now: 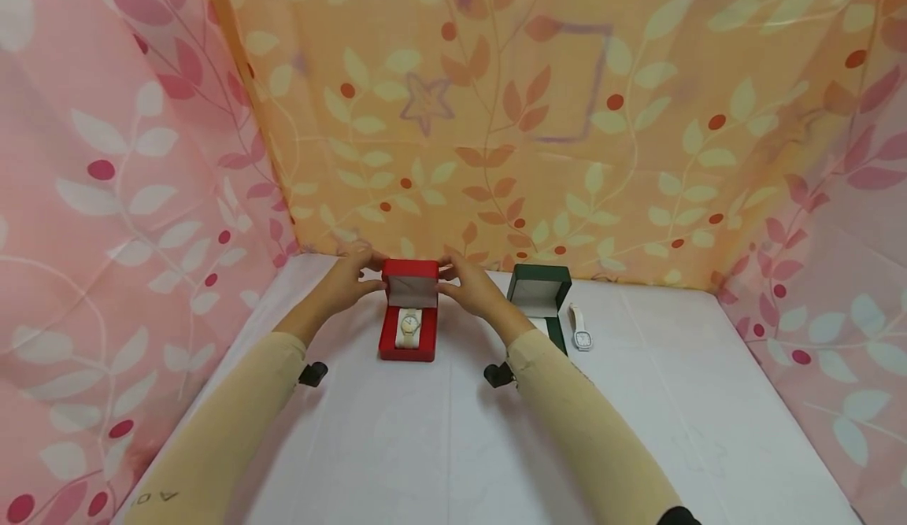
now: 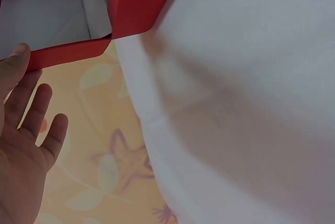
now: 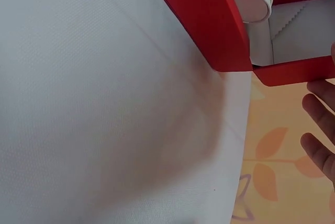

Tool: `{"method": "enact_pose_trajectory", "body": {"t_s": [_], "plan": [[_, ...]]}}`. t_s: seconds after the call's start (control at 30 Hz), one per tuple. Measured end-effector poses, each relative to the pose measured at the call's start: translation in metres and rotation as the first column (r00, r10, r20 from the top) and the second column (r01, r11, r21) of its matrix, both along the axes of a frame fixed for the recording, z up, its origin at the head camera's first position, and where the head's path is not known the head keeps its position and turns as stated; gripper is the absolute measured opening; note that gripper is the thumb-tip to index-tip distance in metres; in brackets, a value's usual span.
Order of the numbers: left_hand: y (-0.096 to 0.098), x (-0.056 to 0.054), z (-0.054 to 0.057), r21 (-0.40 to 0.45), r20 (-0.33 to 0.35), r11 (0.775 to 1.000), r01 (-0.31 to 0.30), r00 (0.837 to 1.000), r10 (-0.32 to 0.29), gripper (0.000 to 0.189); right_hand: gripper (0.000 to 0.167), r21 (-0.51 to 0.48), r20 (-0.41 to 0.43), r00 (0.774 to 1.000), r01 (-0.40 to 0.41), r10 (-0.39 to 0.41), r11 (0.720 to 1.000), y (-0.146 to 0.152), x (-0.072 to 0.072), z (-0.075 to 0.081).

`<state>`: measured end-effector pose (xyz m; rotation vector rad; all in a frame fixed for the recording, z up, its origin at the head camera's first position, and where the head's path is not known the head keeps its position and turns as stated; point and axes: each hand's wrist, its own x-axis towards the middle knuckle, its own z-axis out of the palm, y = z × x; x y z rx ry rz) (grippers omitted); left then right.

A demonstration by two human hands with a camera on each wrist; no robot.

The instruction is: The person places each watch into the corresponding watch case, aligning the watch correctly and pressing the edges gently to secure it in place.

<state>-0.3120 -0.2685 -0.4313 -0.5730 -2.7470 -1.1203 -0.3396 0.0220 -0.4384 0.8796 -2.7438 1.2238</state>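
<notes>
In the head view a red watch box (image 1: 407, 356) stands with its lid raised. A watch (image 1: 409, 325) with a pale strap sits wrapped on the white cushion in its base. My left hand (image 1: 346, 282) pinches the lid's left side; in the left wrist view the thumb (image 2: 17, 62) lies on the lid's edge with fingers behind it. From the other side my right hand (image 1: 471, 289) pinches the lid, its lower fingers (image 3: 318, 111) spread below the red edge in the right wrist view. The lid's grey lining (image 2: 47, 17) faces the wrist cameras.
Right of the red box stands a green box (image 1: 542, 274), lid raised, partly hidden by my right forearm. Beside it a white-strapped watch (image 1: 582, 340) lies on the white-covered table (image 1: 397, 446). Patterned cloth (image 1: 453, 116) hangs behind and on both sides.
</notes>
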Motion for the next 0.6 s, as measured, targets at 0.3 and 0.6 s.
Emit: {"method": "enact_pose_trajectory", "body": {"t_s": [0.3, 0.6], "plan": [[0.002, 0.008, -0.002, -0.001, -0.032, 1.0, -0.002, 0.999, 0.002, 0.042, 0.043, -0.042, 0.012, 0.999, -0.043, 0.044, 0.998, 0.003, 0.003, -0.001], [0.003, 0.014, -0.005, -0.008, -0.044, 1.0, -0.025, 0.999, 0.025, 0.041, 0.038, -0.069, 0.022, 0.997, -0.075, 0.077, 0.995, 0.004, 0.004, -0.004]]}}
